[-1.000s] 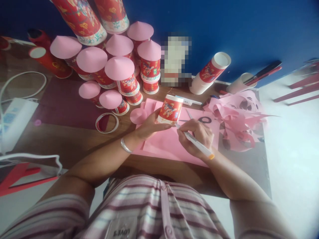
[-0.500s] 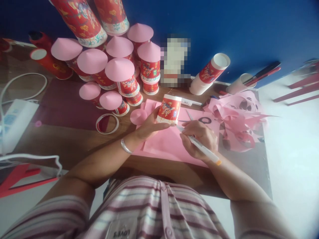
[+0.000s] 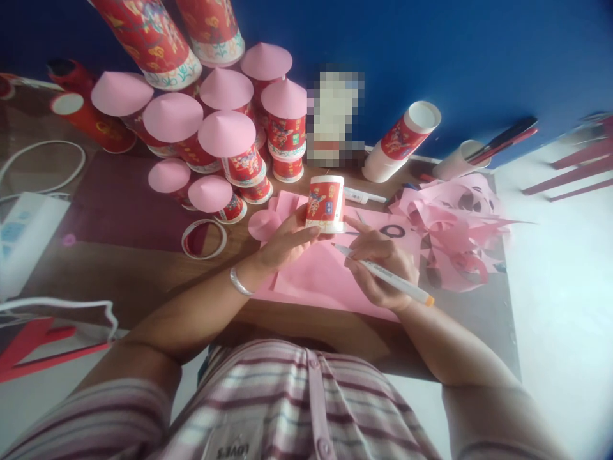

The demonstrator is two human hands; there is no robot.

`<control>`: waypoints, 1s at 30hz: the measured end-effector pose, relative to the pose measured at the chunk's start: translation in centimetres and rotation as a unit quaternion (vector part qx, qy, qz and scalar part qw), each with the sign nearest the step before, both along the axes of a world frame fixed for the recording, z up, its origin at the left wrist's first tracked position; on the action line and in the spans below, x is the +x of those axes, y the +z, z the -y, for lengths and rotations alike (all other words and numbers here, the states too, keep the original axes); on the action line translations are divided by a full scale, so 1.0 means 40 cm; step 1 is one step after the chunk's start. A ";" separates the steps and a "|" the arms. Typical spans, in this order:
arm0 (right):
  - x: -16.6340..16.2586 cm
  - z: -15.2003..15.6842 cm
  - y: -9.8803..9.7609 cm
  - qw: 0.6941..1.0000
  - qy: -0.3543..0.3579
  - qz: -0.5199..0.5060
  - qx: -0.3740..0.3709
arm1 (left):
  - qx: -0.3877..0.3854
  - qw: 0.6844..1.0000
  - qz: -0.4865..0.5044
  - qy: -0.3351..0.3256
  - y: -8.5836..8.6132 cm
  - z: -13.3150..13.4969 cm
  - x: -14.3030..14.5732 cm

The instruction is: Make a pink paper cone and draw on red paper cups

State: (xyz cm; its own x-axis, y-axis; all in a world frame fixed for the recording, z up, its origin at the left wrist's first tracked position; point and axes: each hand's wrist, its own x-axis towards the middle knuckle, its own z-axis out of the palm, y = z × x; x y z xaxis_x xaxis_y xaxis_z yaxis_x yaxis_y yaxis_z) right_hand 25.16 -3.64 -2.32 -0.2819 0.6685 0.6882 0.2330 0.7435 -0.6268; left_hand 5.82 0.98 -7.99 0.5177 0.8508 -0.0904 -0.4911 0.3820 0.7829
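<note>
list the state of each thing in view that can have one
left hand, closed on the red cup
red cup, held over the pink sheets
right hand, closed on the marker
marker, tip off the cup
white pen, lying flat
pink scraps, cut and heaped
pink cones, mostly topping cups
pen holder, occupied
pink sheets, overlapping, flat

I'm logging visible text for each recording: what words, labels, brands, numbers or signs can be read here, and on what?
"LOVE'S": on the shirt.
Blue label and gold characters on the held cup: too small.
Print on the held pen: too small.
Print on the second pen: too small.
Blue print on the white block: blurred.
Gold mark on the red tube: blurred.
</note>
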 end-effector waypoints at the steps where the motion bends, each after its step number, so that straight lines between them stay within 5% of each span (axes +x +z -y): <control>1: 0.000 0.000 -0.001 1.000 0.000 0.005 -0.001 | -0.004 1.000 0.007 -0.006 -0.002 0.001 0.000; 26: -0.007 0.009 -0.001 0.999 -0.012 0.027 0.020 | 0.069 0.993 -0.097 -0.023 -0.014 0.007 -0.008; 30: -0.002 0.015 -0.001 0.996 -0.056 0.060 0.022 | 0.058 0.994 -0.083 -0.027 -0.017 0.004 -0.010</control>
